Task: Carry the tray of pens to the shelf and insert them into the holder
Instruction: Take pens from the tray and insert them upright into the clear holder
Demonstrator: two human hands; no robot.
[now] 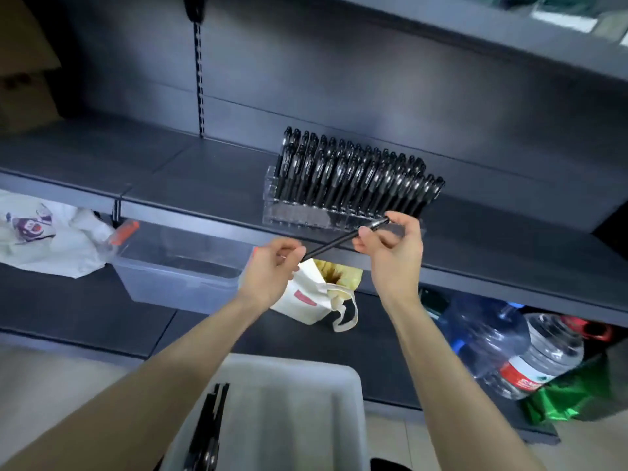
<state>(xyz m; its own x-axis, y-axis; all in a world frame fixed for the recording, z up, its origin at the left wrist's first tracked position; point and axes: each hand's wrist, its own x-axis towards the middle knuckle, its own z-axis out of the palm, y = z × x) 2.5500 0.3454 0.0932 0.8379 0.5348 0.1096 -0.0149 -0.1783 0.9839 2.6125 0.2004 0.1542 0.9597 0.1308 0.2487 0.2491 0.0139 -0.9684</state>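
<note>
– Fingers (289,248) of the left hand (268,270): thumb and fingertips pinch the lower end of one black pen (334,242). Noted?

– Noted. Right hand (394,248): thumb and curled fingers grip the same pen near its upper end. Pen runs slantwise between the two hands, lower at left, higher at right.

– Where is the pen, relative to the holder?

– In the air, in front of the shelf (204,171) edge. Its upper tip shows against the front right part of the clear holder (299,212). Contact: cannot tell.

– Holder itself?

– Stands on the dark shelf, near the front edge. Stored pens (356,168), black, stand in it in close rows, caps up, leaning slightly.

– Tray?

– White tray (299,396) low in view, beneath the forearms, well apart from the holder. Loose pens (212,426) lie along its left side, partly hidden by the left forearm.

– Surroundings?

– Lower shelf level: clear plastic bin (176,270) at left, cloth bag (316,297) below the hands, white plastic bag (51,239) far left. Large water bottles (530,355) and a green bag (571,399) at right.
</note>
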